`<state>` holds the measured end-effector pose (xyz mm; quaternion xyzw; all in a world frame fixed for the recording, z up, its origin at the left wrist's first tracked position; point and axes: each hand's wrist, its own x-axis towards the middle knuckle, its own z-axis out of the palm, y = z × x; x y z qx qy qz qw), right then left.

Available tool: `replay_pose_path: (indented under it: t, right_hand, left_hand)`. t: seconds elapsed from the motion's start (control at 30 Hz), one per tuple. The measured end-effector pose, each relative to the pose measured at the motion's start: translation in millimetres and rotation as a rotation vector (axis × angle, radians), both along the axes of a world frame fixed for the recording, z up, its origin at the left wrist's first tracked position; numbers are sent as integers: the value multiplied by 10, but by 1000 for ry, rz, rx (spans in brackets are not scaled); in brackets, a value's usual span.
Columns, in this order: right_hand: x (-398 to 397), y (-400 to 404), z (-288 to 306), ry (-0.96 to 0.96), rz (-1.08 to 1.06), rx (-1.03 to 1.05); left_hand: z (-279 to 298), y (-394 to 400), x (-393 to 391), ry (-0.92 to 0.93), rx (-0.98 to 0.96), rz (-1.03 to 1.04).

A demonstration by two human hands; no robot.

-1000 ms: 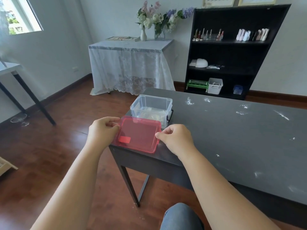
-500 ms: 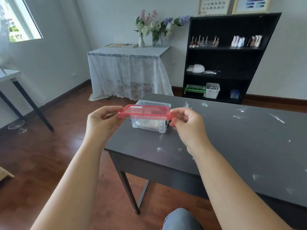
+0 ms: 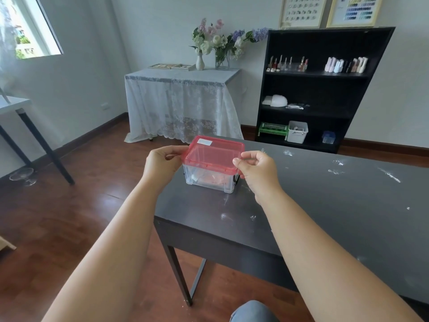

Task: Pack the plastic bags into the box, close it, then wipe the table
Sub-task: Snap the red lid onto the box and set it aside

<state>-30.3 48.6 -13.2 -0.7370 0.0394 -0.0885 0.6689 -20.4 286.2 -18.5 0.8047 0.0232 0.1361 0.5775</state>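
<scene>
Plastic bags (image 3: 210,178) lie inside the clear box (image 3: 209,181), showing pale and pinkish through its wall, though the view is too blurred for me to count them. That box stands near the left front corner of the dark table (image 3: 325,205). On top of it sits the red see-through lid (image 3: 212,154), with a small white label at its far left corner. My left hand (image 3: 162,165) pinches the lid's left edge between thumb and fingers. My right hand (image 3: 257,169) pinches the lid's right front corner, thumb laid on top. White smears and crumbs (image 3: 390,175) are scattered across the tabletop, mostly to the right of the box and well apart from it.
</scene>
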Motion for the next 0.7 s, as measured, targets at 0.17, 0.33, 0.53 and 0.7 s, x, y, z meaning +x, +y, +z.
replay_pose_path:
  t: [0.17, 0.33, 0.53, 0.7]
  right_hand:
    - [99, 28, -80, 22, -10, -5]
    - [118, 41, -131, 20, -11, -3]
    - [122, 53, -172, -9, 11, -116]
    - [148, 72, -185, 27, -4, -119]
  left_hand:
    - [-71, -18, 88, 58, -3, 60]
    - [-94, -69, 154, 41, -8, 80]
    - [-137, -71, 232, 102, -72, 87]
    - [-166, -91, 290, 156, -178, 69]
